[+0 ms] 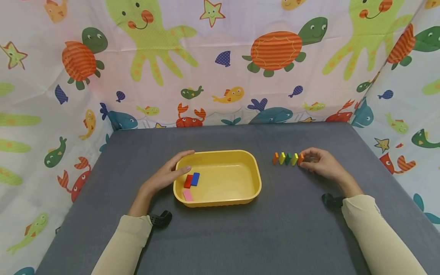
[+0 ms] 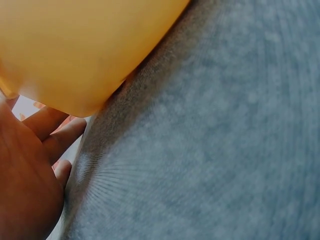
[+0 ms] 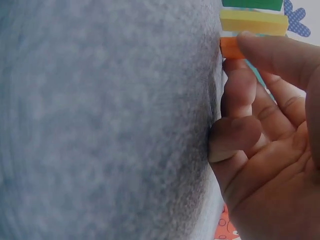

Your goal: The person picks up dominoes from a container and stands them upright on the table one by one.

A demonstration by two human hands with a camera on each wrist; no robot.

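Observation:
At the right, my right hand [image 1: 323, 164] pinches an orange domino [image 1: 300, 158] between thumb and fingers; in the right wrist view that orange domino [image 3: 230, 48] stands on edge at the table surface. It is the right end of a short row: a yellow domino [image 1: 294, 159], a green domino [image 1: 288, 159], another yellow domino [image 1: 282, 158] and an orange domino [image 1: 275, 158], all upright with small gaps. My left hand [image 1: 166, 175] holds the left end of a yellow tray [image 1: 227, 181], thumb over the rim, other fingers outside against the wall.
Inside the tray, at its left end, lie a red domino [image 1: 188, 181], a blue domino [image 1: 195, 179] and a pink domino [image 1: 187, 195]. The grey tabletop [image 1: 240, 236] carries everything. A curtain printed with sea animals [image 1: 213, 49] encloses the back and sides.

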